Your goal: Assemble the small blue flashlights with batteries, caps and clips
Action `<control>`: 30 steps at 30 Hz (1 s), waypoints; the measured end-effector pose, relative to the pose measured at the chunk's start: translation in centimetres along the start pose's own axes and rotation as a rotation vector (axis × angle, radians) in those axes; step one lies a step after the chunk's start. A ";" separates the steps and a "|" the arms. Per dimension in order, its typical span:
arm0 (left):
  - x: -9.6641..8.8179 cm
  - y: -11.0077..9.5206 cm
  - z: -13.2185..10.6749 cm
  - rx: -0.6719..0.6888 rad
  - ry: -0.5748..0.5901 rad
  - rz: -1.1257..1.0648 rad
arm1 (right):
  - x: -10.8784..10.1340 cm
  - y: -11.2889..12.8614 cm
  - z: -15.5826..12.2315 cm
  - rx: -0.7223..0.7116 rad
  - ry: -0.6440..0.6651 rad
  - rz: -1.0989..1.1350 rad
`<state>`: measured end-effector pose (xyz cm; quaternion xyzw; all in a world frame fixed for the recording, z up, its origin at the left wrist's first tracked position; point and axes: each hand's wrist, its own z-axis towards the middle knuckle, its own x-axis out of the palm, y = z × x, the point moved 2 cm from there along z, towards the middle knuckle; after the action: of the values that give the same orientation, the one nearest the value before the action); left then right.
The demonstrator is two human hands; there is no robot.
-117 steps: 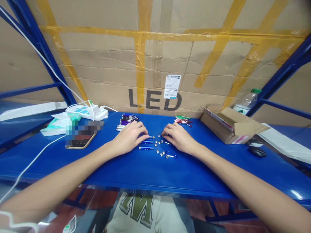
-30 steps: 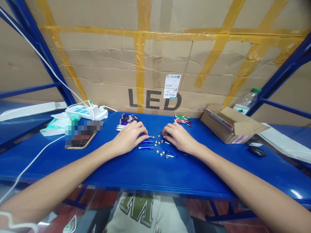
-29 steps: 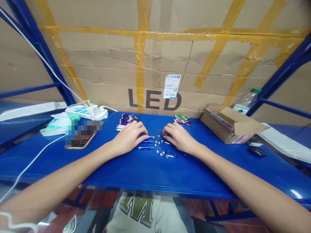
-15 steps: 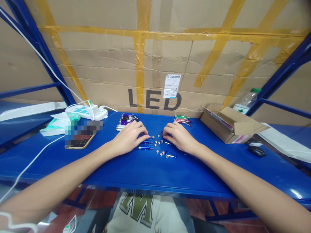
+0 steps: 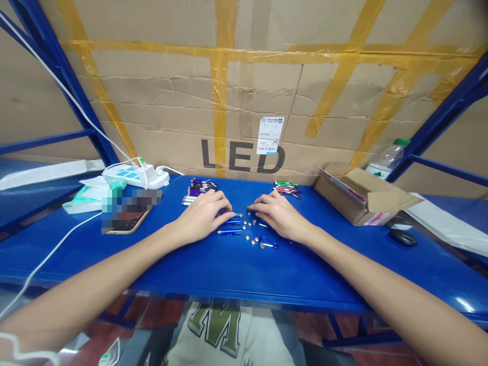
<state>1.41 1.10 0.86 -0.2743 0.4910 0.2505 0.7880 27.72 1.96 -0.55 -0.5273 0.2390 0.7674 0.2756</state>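
Observation:
My left hand (image 5: 208, 215) rests on the table with thumb and forefinger closed around a small blue flashlight tube; only its end shows past the fingertips. Below it lie two more blue flashlight tubes (image 5: 229, 232), side by side. Several silver button cells (image 5: 247, 238) are scattered between my hands. With fingers stretched leftward, my right hand (image 5: 281, 216) reaches over the upper cells, its fingertips close to one of them; contact is unclear. Partly under that hand is a blue end piece (image 5: 262, 223). Nearer me lies a blue carabiner clip (image 5: 269, 243) with a silver end.
Purple, black and silver flashlights (image 5: 196, 191) lie behind my left hand, green and red ones (image 5: 286, 189) behind my right. An open cardboard box (image 5: 362, 198), a black mouse (image 5: 403, 237) and a bottle (image 5: 389, 157) stand right. Left are a phone (image 5: 129, 221) and power strip (image 5: 133, 175).
My right hand's fingers have stretched out to the left, over the upper button cells. My left hand and the blue tubes have stayed where they were.

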 end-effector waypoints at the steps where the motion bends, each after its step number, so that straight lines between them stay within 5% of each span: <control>1: 0.0 0.0 0.0 -0.001 0.001 0.002 | 0.0 0.1 0.0 -0.001 0.014 0.000; 30: 0.1 0.0 0.0 0.002 -0.005 0.000 | 0.0 0.5 0.1 -0.008 0.019 0.059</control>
<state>1.45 1.10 0.79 -0.2727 0.4895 0.2507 0.7894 27.30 1.69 -0.43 -0.5283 0.2541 0.7711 0.2485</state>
